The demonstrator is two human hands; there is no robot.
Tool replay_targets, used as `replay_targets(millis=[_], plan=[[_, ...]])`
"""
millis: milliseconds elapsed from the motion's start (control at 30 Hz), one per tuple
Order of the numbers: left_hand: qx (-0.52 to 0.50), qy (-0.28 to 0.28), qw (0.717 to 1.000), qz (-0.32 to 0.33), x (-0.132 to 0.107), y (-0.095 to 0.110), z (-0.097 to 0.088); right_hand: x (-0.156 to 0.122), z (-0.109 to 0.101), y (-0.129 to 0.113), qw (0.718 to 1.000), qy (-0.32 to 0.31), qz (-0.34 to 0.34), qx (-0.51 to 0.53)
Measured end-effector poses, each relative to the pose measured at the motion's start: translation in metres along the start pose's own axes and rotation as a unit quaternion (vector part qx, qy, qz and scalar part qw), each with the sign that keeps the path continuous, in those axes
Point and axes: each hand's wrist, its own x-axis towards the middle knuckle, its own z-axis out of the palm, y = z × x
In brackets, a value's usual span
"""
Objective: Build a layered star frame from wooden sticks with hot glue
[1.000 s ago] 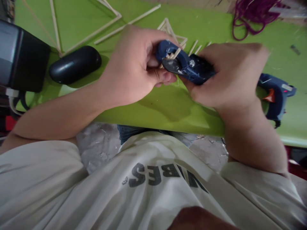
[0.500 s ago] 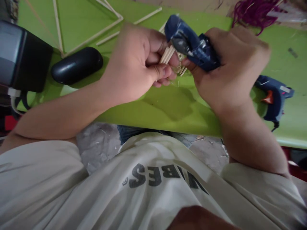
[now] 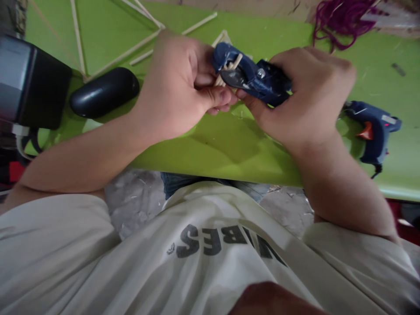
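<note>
My left hand is closed, thumb and fingers pinching a small bundle of thin pale wooden sticks. Closed around the handles of a blue hand cutter like pruning shears, my right hand holds it over the bundle. Stick ends show between the cutter's curved jaw and its dark blade, just above my left thumb. Most of the bundle is covered by my left fingers and the cutter's head. My right thumb is close to the left fingertips.
On the green table lie a glue gun at right, a black rounded case and a dark box at left. Joined sticks lie behind my left hand, and purple cord lies at the far right.
The cutter has moved left and down, so the stick ends now sit between its jaws. My right hand has shifted left with it. The left hand keeps its pinch.
</note>
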Motion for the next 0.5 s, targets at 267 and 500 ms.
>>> replay_targets(millis=[267, 500], plan=[[0.101, -0.053, 0.992, -0.055, 0.004, 0.013, -0.005, 0.001, -0.006, -0.006, 0.998, -0.033, 0.000, -0.054], [0.097, -0.061, 0.992, -0.054, 0.006, 0.007, -0.007, 0.002, -0.002, -0.008, 0.997, -0.019, -0.003, -0.079]])
